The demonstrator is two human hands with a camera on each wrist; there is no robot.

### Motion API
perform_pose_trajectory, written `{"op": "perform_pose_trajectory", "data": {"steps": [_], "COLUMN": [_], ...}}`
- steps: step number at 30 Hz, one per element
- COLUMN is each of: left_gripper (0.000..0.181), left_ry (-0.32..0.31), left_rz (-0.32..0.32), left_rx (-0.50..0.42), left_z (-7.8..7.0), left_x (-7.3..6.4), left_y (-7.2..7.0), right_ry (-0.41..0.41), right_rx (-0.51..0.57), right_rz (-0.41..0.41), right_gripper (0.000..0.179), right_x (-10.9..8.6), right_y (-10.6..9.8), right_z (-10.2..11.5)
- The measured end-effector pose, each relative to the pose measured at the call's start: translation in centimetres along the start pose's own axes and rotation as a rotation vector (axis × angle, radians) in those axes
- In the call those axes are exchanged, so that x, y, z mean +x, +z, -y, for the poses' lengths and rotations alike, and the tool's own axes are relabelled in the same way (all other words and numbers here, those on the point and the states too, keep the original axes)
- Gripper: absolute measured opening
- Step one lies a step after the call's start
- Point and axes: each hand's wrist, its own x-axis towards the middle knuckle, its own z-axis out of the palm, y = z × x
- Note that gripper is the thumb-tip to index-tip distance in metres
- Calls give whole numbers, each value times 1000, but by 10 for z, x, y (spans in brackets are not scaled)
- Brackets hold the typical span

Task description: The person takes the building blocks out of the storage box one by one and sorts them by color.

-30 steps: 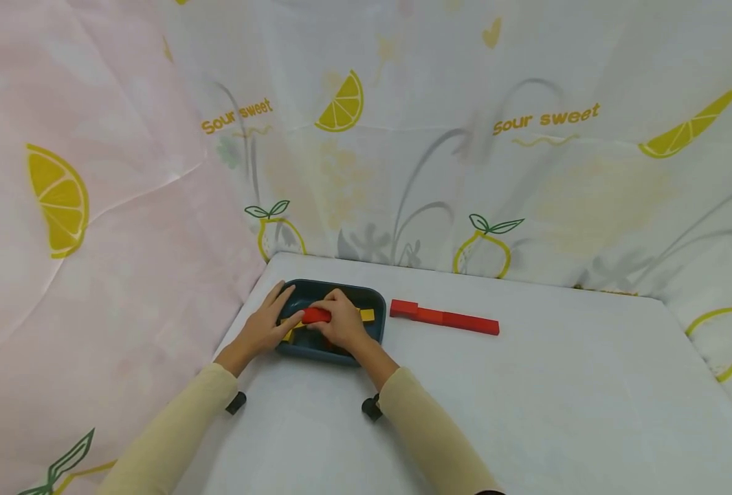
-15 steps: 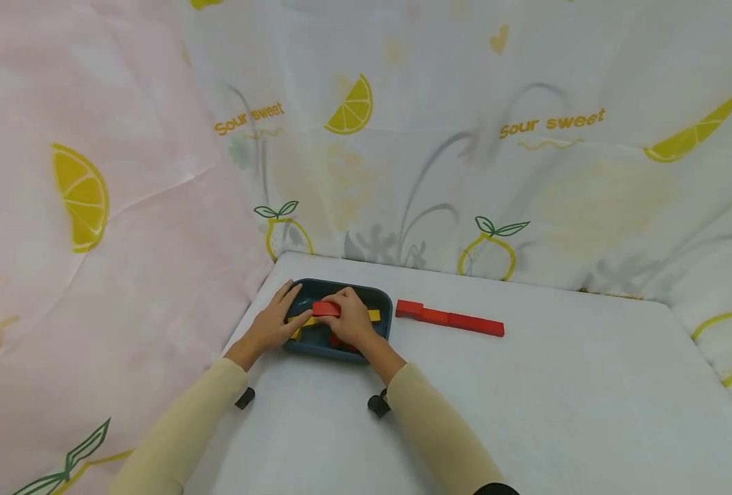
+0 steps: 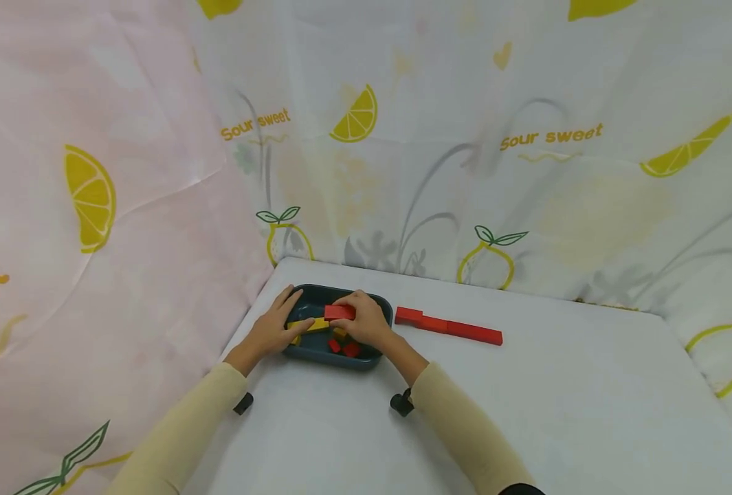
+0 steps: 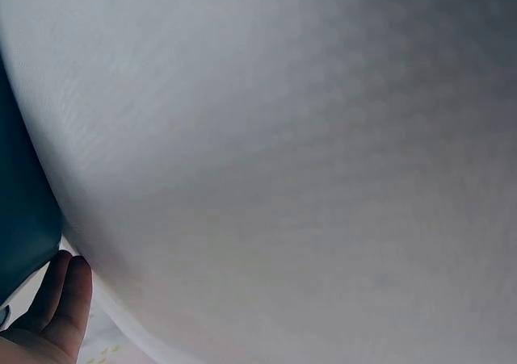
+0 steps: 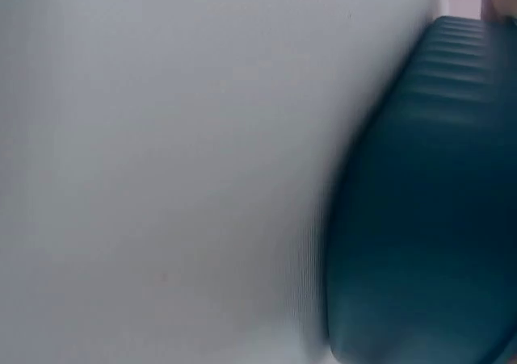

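Note:
A dark blue-green tray stands at the table's back left, holding yellow and red blocks. My left hand lies spread over its left end, fingers straight at the rim and thumb reaching inside above a long yellow block. In the left wrist view two fingers touch the tray's outer wall. My right hand pinches a red block over the tray's middle, its far end hidden by the hand. Below it lie small red blocks and a yellow one. The right wrist view shows mostly the tray's outer side.
Right of the tray, red blocks lie end to end in a row on the white table. A lemon-print cloth hangs behind the table, with a pinkish cloth along the left side.
My right hand has moved rightward over the tray with the red block, uncovering small red and yellow blocks beneath. My left hand stays at the tray's left end. The head view has shifted slightly.

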Motion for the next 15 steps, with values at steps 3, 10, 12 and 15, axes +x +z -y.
{"op": "perform_pose_trajectory", "data": {"steps": [3, 10, 12, 15], "left_gripper": [85, 88, 88, 88], "left_ry": [-1, -14, -6, -3], "left_rz": [0, 11, 11, 1], "left_rx": [-9, 20, 21, 17], "left_z": [0, 4, 4, 3], "left_x": [1, 2, 1, -1], "left_y": [3, 5, 5, 4], "right_ry": [-12, -5, 7, 14], "right_rx": [-9, 15, 19, 13], "right_rz": [12, 44, 46, 43], "right_gripper": [36, 35, 35, 34], "right_x": [-5, -16, -20, -25], "right_y": [-10, -31, -37, -45], "right_z": [-4, -11, -14, -17]}}
